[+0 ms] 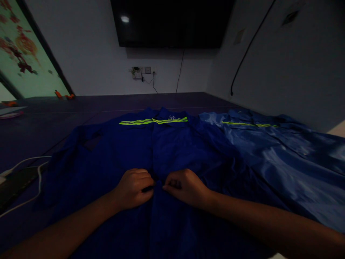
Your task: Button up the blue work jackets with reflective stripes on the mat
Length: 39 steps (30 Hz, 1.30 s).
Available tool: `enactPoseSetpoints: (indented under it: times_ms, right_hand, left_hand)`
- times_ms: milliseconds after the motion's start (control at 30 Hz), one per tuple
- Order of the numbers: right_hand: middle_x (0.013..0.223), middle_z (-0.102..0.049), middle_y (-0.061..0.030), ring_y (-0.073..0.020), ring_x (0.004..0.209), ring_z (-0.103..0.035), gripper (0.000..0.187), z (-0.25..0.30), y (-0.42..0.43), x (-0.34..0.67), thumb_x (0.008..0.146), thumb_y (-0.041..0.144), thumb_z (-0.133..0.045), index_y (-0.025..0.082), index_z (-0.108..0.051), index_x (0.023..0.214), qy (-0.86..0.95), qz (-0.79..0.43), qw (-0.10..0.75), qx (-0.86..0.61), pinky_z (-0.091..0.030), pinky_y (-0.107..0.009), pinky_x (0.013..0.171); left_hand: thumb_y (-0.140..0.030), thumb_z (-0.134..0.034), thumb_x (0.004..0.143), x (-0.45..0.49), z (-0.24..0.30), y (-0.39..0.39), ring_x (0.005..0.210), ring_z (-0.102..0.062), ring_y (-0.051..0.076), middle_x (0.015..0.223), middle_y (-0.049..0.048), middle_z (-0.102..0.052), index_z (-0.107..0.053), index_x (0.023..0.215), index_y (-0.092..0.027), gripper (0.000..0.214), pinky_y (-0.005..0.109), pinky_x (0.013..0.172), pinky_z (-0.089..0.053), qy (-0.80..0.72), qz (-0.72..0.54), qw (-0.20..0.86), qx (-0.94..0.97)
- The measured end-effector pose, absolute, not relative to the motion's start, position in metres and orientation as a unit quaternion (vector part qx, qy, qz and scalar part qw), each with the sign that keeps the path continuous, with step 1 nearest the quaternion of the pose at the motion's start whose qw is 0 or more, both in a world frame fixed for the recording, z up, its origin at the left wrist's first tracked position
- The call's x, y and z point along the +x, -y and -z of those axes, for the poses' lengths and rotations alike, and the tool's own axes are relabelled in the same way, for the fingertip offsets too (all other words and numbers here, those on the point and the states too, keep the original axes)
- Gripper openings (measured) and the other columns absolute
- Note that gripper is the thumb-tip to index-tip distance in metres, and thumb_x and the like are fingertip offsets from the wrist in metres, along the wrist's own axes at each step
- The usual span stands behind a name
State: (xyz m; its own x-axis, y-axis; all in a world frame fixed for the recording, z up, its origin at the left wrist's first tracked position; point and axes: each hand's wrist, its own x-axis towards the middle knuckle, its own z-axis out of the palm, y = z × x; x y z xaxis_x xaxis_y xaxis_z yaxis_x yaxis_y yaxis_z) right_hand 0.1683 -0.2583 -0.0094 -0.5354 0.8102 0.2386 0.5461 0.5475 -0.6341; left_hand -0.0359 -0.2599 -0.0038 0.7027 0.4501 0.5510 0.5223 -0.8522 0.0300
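A dark blue work jacket [132,147] lies spread out face up, its front placket running down the middle and yellow-green reflective strips across the chest. Both hands meet at that placket, below the chest. My left hand [138,187] has its fingers curled and pinches the cloth on the left side of the front edge. Just across a small fold of raised fabric, my right hand [182,185] pinches the cloth with thumb and fingertips. Any button or snap between the fingers is too dark to make out.
To the right lies a second, shinier blue jacket [272,154] with a thin yellow strip. A dark power strip [18,185] with white cables sits at the left. Behind are a wall-mounted television [172,23], wall sockets [147,70] and small orange objects [63,95].
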Motion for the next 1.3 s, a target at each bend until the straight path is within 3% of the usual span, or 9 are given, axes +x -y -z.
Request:
enactPoseSetpoints:
  times_ms: [567,800,1133,1300]
  right_hand:
    - [0.055,-0.06,0.0024,-0.0066,0.047,-0.052,0.01,0.0091,0.2586,0.1671,0.072,0.025,-0.06,0.016,-0.064,0.069,0.842,-0.247,0.269,-0.396,-0.031,-0.015,0.043]
    - [0.054,-0.058,0.0029,-0.0062,0.046,-0.051,0.009,0.0079,0.2598,0.1666,0.072,0.023,-0.061,0.016,-0.063,0.068,0.838,-0.253,0.274,-0.397,-0.031,-0.015,0.042]
    - [0.051,-0.055,0.0044,-0.0064,0.043,-0.048,0.017,0.0072,0.2599,0.1666,0.076,0.026,-0.057,0.019,-0.065,0.09,0.837,-0.246,0.295,-0.391,-0.03,-0.016,0.042]
    - [0.075,-0.067,0.0012,-0.0089,0.058,-0.058,0.032,0.0057,0.2596,0.1677,0.076,0.011,-0.046,0.022,-0.064,0.1,0.856,-0.254,0.284,-0.35,-0.039,-0.018,0.052]
  left_hand:
    - [-0.014,-0.046,0.077,-0.0346,0.0056,0.2601,0.049,-0.044,0.008,0.05,-0.0015,-0.051,-0.054,0.056,-0.015,0.022,0.021,0.049,-0.034,0.277,0.279,0.08,-0.916]
    - [-0.014,-0.047,0.077,-0.0363,0.0048,0.2581,0.054,-0.05,0.009,0.056,-0.0003,-0.057,-0.059,0.067,-0.014,0.016,0.021,0.052,-0.038,0.259,0.285,0.057,-0.921]
    - [-0.014,-0.049,0.076,-0.0369,0.0038,0.2592,0.057,-0.054,0.01,0.061,0.0001,-0.061,-0.061,0.072,-0.015,0.012,0.021,0.054,-0.042,0.271,0.294,0.042,-0.916]
    - [-0.014,-0.049,0.075,-0.0369,0.0038,0.2608,0.06,-0.057,0.011,0.068,0.0008,-0.065,-0.061,0.08,-0.016,0.012,0.022,0.056,-0.044,0.281,0.314,0.041,-0.906]
